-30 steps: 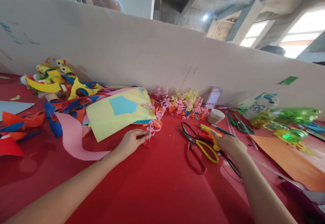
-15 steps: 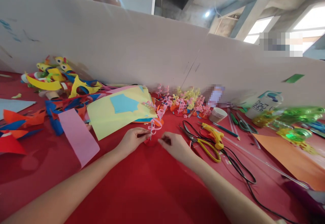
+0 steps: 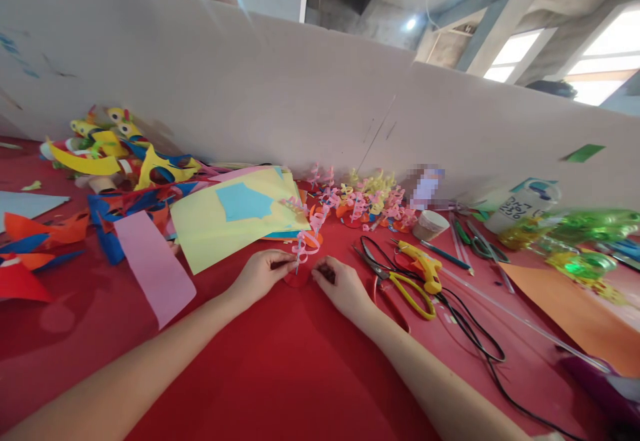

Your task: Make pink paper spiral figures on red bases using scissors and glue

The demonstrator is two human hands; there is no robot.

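My left hand (image 3: 263,274) is closed, with thumb and forefinger pinching the thin stick of a pink curled-paper craft (image 3: 306,244). The craft stands upright, its paper strip spiralling about the stick above a round red base (image 3: 296,280). My right hand (image 3: 341,282) is close by on the right, its fingers curled in. The fingertips are near the edge of the base; whether they touch it or hold anything small I cannot make out. Just behind stand several similar pink and yellow curled-paper crafts (image 3: 377,201).
Right of my hands lie yellow-and-red-handled pliers (image 3: 413,294), a yellow glue gun (image 3: 424,268) with a black cord, a paper cup (image 3: 431,225) and orange paper (image 3: 575,308). To the left are yellow sheets (image 3: 200,228), a pink strip (image 3: 156,271) and coloured cutouts. A white partition (image 3: 225,94) rises behind.
The craft's base now sits lower and flat on the red table. My right fingers have shifted slightly; the left hand keeps its pinch on the stick.
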